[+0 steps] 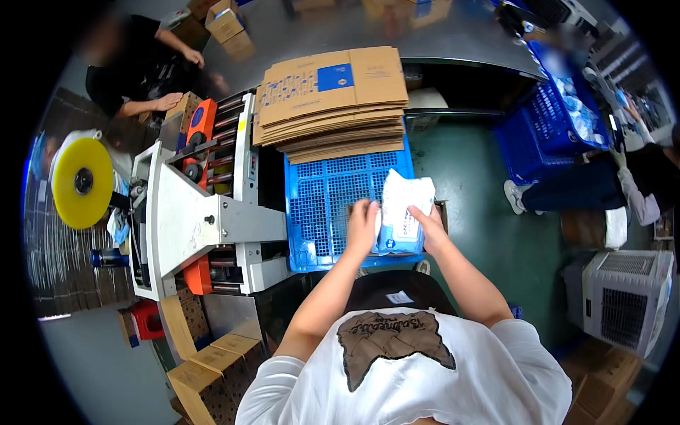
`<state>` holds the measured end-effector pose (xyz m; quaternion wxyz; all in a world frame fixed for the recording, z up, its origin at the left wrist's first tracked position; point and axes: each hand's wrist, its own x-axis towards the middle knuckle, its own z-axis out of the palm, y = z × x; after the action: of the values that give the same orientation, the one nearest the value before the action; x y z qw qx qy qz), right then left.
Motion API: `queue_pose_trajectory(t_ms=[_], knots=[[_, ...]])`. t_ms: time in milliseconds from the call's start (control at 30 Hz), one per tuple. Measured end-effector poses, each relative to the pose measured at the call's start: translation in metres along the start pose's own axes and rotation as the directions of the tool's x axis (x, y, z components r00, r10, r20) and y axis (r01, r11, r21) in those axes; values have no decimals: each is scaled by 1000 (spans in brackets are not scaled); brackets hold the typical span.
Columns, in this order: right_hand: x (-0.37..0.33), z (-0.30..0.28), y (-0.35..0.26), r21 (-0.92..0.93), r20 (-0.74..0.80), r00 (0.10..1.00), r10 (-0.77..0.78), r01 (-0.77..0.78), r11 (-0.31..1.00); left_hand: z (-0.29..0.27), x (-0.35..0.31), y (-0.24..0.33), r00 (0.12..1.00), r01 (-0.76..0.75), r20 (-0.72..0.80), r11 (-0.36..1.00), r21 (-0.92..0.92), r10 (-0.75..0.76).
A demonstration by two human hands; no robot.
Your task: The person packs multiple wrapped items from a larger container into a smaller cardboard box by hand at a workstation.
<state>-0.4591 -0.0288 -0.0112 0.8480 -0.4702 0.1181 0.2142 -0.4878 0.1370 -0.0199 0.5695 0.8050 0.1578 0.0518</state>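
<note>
A soft blue-and-white pack (407, 209), which looks like a pack of wipes, is between my hands above a blue mesh crate (312, 205). My right hand (432, 228) grips its right side, thumb on the top face and the other fingers mostly hidden. At the left edge, my left hand (362, 225) has its fingers curled in against white wrapping; whether this is a second pack I cannot tell. Brown cardboard edges show beside and beneath the pack, mostly covered by it and my hands. Flattened cartons (333, 92) lie stacked across the crate's far end.
At left stands a carton-sealing machine (188, 219) with rollers and a yellow tape roll (83, 180). A co-worker (134, 71) handles a carton behind it. Another person (602, 180) stands right, by blue baskets (542, 127) of packs. A grey air cooler (627, 297) is at lower right.
</note>
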Motion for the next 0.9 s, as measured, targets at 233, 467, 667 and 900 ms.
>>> queue_pose_trajectory(t_ms=[233, 467, 667, 900], knots=[[73, -17, 76, -459, -109, 612, 783, -730, 507, -28, -39, -181, 882, 325, 122, 774, 543, -455], [119, 4, 162, -724, -310, 930, 196, -365, 586, -29, -25, -178, 830, 231, 260, 730, 644, -493], [103, 18, 220, -891, -389, 908, -155, -328, 315, -37, -34, -176, 856, 198, 299, 802, 563, -422], [77, 23, 213, -975, -173, 943, 283, -123, -186, -49, -33, -188, 813, 270, 321, 803, 532, -486]])
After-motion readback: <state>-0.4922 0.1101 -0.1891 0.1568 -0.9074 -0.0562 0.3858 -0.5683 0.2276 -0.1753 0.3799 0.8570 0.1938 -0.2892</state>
